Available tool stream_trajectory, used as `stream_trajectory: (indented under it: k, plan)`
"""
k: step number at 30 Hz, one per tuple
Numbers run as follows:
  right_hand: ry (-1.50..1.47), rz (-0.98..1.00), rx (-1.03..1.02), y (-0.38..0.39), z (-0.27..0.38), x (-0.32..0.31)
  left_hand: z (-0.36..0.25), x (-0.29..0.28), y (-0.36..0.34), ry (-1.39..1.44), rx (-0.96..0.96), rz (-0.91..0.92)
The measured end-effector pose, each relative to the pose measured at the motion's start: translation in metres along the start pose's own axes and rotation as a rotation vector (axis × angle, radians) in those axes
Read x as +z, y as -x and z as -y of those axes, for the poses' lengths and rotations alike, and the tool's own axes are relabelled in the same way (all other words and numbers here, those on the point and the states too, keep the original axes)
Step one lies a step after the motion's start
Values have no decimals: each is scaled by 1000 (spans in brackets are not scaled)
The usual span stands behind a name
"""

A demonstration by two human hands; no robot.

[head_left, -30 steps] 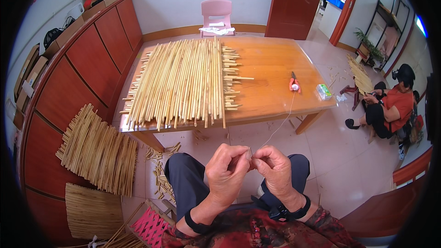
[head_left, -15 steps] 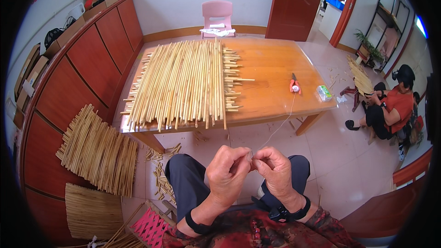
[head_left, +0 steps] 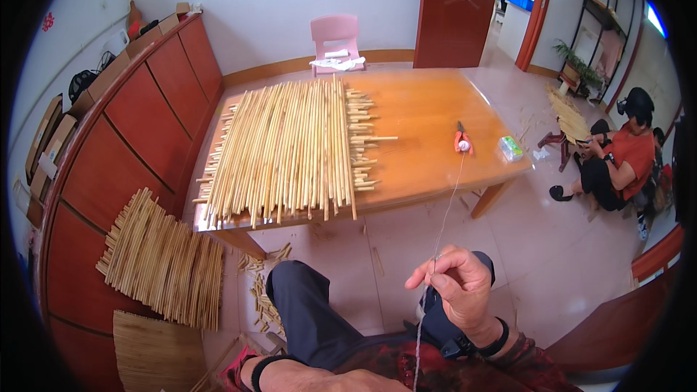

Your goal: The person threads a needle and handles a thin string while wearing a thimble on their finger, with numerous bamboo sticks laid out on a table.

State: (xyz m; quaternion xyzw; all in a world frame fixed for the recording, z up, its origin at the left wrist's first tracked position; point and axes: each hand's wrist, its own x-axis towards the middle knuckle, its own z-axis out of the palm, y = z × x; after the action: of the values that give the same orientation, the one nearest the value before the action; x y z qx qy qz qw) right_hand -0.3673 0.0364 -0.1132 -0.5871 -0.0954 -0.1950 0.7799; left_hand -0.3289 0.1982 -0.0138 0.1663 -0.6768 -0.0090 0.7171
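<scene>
Above my knees, my right hand point(head_left: 461, 287) is closed in a pinch on a thin pale thread point(head_left: 446, 212). Upward from the fingertips the thread runs taut to a small white thread ball point(head_left: 463, 146) on the table. Below them a thicker-looking, doubled stretch of it drops past my lap to the lower edge. My left hand point(head_left: 356, 381) is low at that edge, its fingers out of sight. Beside the ball lie red-handled pliers point(head_left: 460, 133). Many straight, pale yellow stalks point(head_left: 279, 149) are laid side by side over the table's left half, with more crosswise beneath.
The wooden table point(head_left: 425, 105) also bears a small green-and-white packet point(head_left: 510, 148). Stalk mats point(head_left: 163, 261) lean against red cabinets point(head_left: 138, 120) at left, near cut pieces point(head_left: 265, 297) on the floor. A pink chair point(head_left: 335, 35) stands behind. At right, a co-worker point(head_left: 628, 156) sits low.
My hands, together in a pinch before, have parted. The left has dropped to the lower edge; the right has moved a little right and lower. The slack thread is now stretched straight.
</scene>
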Motion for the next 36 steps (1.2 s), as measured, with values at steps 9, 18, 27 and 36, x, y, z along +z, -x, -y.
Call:
stream_trajectory:
  k: [9, 18, 27, 36]
  plan:
    - [-261, 272, 200, 5, 12, 3, 4, 7, -1, -75, -71, -100]
    - [-300, 20, 292, 9, 18, -13, 11, 3, -4, 83, -111, -75]
    - [-320, -159, 256, 9, 12, -23, 35, 4, -7, 10, 59, -80]
    - [-193, -57, 185, 16, 20, -24, 31, 19, -18, 56, 14, -55]
